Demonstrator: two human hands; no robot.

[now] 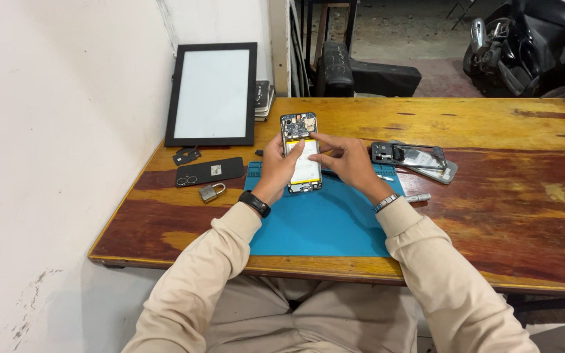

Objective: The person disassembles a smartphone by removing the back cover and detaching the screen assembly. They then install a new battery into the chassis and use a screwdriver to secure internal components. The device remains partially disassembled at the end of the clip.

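A wooden table (492, 196) fills the middle of the frame, with a blue mat (322, 225) at its near edge. Upper left, a black-framed white panel (212, 95) leans on the wall. At centre sits the opened phone (302, 153) — dark circuit board on top, white battery with yellow strips below. The left hand (276, 171) grips its side; the right hand (344, 160) points a finger onto it. At left lies a black back cover (209, 171) — beside it a small padlock (211, 192).
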